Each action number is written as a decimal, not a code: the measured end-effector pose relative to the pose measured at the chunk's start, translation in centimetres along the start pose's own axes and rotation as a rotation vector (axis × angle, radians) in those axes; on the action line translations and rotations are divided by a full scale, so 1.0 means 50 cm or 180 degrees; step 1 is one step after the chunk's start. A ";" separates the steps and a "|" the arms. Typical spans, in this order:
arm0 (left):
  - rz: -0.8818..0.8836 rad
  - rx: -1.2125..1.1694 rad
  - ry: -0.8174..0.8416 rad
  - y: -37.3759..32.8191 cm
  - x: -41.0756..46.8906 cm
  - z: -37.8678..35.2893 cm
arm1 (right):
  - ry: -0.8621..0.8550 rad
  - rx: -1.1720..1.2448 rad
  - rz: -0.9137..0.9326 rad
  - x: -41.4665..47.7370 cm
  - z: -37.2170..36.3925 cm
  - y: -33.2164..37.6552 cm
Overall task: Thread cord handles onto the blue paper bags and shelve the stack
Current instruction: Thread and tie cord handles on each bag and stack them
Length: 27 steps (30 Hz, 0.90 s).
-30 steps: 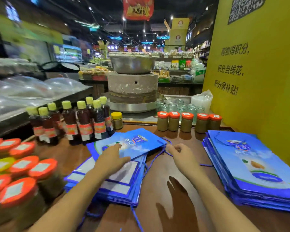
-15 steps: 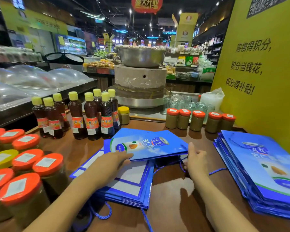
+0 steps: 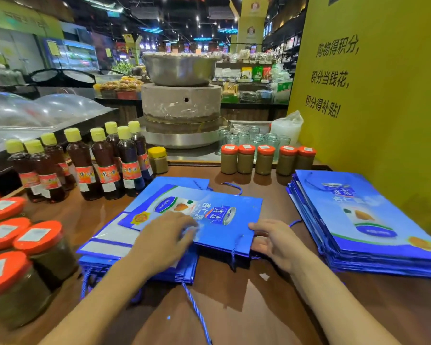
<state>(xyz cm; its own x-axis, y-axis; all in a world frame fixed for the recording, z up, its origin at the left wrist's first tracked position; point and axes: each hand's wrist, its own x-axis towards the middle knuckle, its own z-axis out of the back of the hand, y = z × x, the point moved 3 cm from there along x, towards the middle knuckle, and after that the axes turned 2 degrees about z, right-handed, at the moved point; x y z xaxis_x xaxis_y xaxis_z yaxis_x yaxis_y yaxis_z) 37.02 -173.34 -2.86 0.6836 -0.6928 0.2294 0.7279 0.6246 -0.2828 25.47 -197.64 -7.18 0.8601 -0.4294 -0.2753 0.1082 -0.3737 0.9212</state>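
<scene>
Bags of blue paper lie in 2 stacks on the brown tabletop (image 3: 259,307), and both hands work on the top bag (image 3: 244,212) of the nearer one. The left grip (image 3: 164,242) is wide: the palm lies flat on the printed face of that bag with the fingers spread and slightly blurred, holding nothing. The right grip (image 3: 275,242) is narrow and holds the bag's near right corner, thumb on top and fingers curled under the raised edge. Beneath the left grip sits the left stack (image 3: 110,242), its bags lying flat. A cord handle (image 3: 233,252) hangs from the top bag's near edge, between the 2 grips. A loose blue cord (image 3: 197,310) trails out from under the stack toward the wearer, below the left grip. Another cord loop (image 3: 232,186) shows at the bag's far edge, beyond both grips. Well to the right of the right grip lies the right stack (image 3: 358,220), tidy and apart from the hand. Beyond the right grip stand 5 orange-lidded jars (image 3: 264,158) in a row, with clear glass jars (image 3: 254,139) behind them. Beyond the left grip stand dark sesame oil bottles (image 3: 105,163) with yellow caps, and a yellow-lidded jar (image 3: 157,159) just beside them. Left of the left grip are large jars (image 3: 35,247) with orange lids. Farther back rises a stone mill (image 3: 182,105) carrying a metal basin (image 3: 179,69), and a yellow sign panel (image 3: 371,95) stands to the right.
</scene>
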 end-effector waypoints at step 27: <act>0.0195 -0.0588 0.0402 0.007 0.078 -0.059 | -0.0749 -0.3027 0.1568 -0.033 0.040 0.029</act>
<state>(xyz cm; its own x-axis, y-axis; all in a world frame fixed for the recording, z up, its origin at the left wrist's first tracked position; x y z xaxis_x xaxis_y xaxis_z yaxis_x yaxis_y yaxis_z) 39.79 -176.90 -4.80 0.7057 -0.7026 0.0914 0.6554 0.5984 -0.4609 23.21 -199.09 -5.94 0.8088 -0.5418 0.2288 0.2061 0.6255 0.7525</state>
